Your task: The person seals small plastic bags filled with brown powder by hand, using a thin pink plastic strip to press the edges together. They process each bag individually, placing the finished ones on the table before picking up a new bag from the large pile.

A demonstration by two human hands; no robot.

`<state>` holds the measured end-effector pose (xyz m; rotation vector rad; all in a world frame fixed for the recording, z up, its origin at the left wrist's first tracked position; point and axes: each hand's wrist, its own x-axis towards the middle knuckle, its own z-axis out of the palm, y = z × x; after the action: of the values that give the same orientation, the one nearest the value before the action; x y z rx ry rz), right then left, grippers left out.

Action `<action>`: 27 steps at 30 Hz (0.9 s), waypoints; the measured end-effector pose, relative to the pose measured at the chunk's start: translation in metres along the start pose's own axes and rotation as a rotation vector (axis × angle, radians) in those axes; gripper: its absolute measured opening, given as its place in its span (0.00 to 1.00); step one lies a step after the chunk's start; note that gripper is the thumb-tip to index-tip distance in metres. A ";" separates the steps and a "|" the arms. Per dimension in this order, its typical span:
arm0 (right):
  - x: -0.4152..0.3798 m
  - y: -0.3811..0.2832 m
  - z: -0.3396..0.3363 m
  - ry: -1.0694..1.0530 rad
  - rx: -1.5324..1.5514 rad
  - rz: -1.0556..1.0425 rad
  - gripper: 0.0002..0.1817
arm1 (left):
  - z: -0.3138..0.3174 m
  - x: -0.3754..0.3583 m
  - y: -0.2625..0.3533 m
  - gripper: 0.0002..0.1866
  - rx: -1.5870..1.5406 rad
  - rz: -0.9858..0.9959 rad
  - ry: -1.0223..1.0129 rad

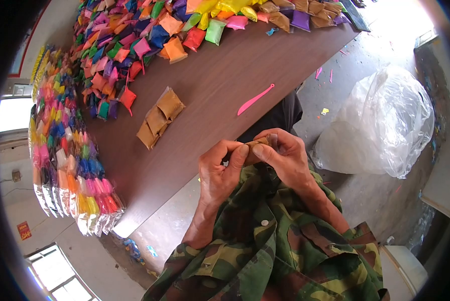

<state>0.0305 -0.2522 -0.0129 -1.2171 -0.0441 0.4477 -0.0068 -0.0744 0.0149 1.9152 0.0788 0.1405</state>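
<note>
Left grip [220, 168] and right grip [286, 158] are both closed on 1 small brown packet [252, 158], pinching it between thumbs and fingers; steady handling calls for both pinches together. Ahead of them on the surface [205, 90] lie 1 pink plastic knife [255, 99] and, farther left, joined brown packets [156, 118].

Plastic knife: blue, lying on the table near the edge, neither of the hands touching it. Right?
Wrong colour: the head view shows the plastic knife is pink. The rest holds: it lies on the table near the edge, untouched; left hand and right hand pinch a brown packet.
</note>
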 end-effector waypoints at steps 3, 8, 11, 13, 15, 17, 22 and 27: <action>-0.001 0.004 0.001 0.014 0.144 -0.031 0.09 | 0.003 0.000 0.004 0.10 -0.017 -0.013 0.003; 0.001 0.007 0.002 0.027 0.241 -0.069 0.07 | 0.006 0.004 0.020 0.12 -0.084 -0.100 -0.038; 0.000 0.004 0.004 0.028 0.195 -0.060 0.08 | 0.006 0.006 0.017 0.14 -0.151 -0.101 -0.066; -0.001 0.003 0.001 -0.006 0.130 -0.035 0.08 | 0.003 0.005 0.009 0.14 -0.183 -0.107 -0.083; -0.002 0.003 0.001 0.009 0.127 -0.030 0.11 | -0.001 0.003 0.005 0.12 -0.193 -0.158 -0.094; -0.002 0.004 0.002 0.029 0.125 -0.032 0.13 | 0.002 0.000 0.005 0.12 -0.239 -0.182 -0.091; 0.000 0.005 0.003 0.066 0.101 -0.064 0.15 | 0.002 0.000 0.004 0.13 -0.263 -0.246 -0.107; 0.002 0.006 0.004 0.112 0.060 -0.085 0.15 | 0.004 0.003 0.007 0.14 -0.285 -0.263 -0.155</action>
<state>0.0293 -0.2460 -0.0176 -1.1746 0.0138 0.3043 -0.0029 -0.0802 0.0200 1.6083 0.1950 -0.1659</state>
